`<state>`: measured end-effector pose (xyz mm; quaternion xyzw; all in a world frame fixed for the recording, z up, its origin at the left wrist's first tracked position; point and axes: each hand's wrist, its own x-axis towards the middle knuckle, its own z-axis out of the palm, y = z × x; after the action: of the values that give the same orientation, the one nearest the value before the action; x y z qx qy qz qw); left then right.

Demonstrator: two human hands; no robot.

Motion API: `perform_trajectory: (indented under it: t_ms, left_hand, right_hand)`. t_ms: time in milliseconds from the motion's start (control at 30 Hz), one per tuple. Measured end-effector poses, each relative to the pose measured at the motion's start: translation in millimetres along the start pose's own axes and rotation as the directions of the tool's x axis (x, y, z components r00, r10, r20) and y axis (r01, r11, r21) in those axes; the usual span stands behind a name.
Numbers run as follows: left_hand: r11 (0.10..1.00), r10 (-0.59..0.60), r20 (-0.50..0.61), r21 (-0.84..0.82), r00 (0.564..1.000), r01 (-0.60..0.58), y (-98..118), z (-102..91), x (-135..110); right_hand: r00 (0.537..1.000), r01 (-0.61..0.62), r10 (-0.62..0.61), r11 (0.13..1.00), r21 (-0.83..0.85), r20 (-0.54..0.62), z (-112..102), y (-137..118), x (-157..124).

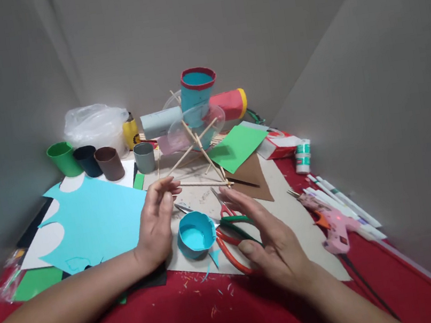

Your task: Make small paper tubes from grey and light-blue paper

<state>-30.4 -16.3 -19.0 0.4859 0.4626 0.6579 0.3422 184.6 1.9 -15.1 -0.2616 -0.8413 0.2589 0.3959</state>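
A small blue foam-paper cup (188, 247) stands upright between my hands, touching neither as far as I can see. To its left is my left hand (155, 225), raised with the fingers loosely bent and nothing in it. My right hand (272, 245) hovers on the other side, fingers stretched out and thumb apart, holding nothing. Scissors with orange-red handles (231, 253) and others with green handles (238, 225) lie crossed beside the cup, partly hidden by my right hand. Blue scraps (215, 257) lie by the cup's base.
A stick frame (201, 150) bears a wheel of coloured tubes (195, 100) behind. Green, dark, brown and grey cups (144, 158) stand back left near a large cut blue sheet (106, 221). At right lie a pink glue gun (331, 219), markers (347, 201) and a green sheet (240, 147).
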Motion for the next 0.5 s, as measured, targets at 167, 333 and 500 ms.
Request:
perform_trajectory:
  t_ms: [167,333,500]
  left_hand:
    - [0.844,0.313,0.431,0.282,0.846,-0.456,14.9,-7.3,-16.2]
    - [0.577,-0.016,0.788,0.51,0.615,-0.638,24.7,-4.9,-11.0]
    - [0.45,-0.133,0.814,0.557,0.565,-0.698,25.2,0.1,-8.5]
  right_hand:
    - [0.999,0.021,-0.021,1.0,-0.001,-0.034,4.9,6.8,-0.2]
    - [0.993,0.084,-0.09,0.993,-0.08,-0.077,6.0,10.3,4.5]
    - [0.988,0.07,-0.083,0.992,-0.104,-0.132,4.5,13.0,9.5]
